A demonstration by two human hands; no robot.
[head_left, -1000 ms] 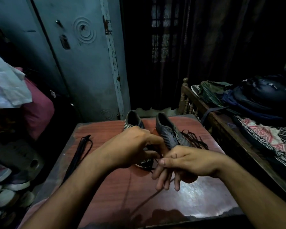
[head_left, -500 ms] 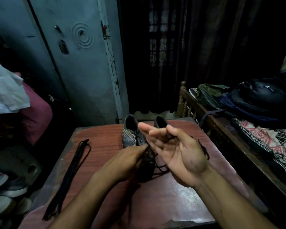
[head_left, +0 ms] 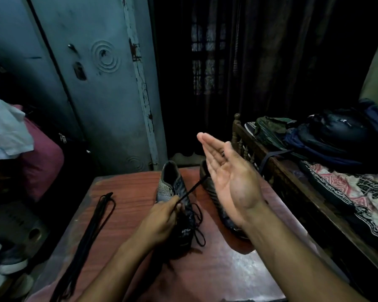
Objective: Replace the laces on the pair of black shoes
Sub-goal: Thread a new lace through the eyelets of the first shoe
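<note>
Left hand (head_left: 162,216): pinching the lace (head_left: 191,189) at the left shoe (head_left: 175,192), steadying it.
Right hand (head_left: 229,179): raised, fingers straight, seemingly drawing the lace taut.
Right shoe (head_left: 218,203): lying behind the right hand.
Spare laces (head_left: 96,225): waiting left of the hands on the tabletop (head_left: 127,186).

Two black shoes (head_left: 175,192) side by side on the table, one lace (head_left: 191,190) pulled taut upward

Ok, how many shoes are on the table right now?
2. The left shoe stands mid-table under the left hand; the right shoe stands beside it, partly hidden behind the raised right hand.
</note>
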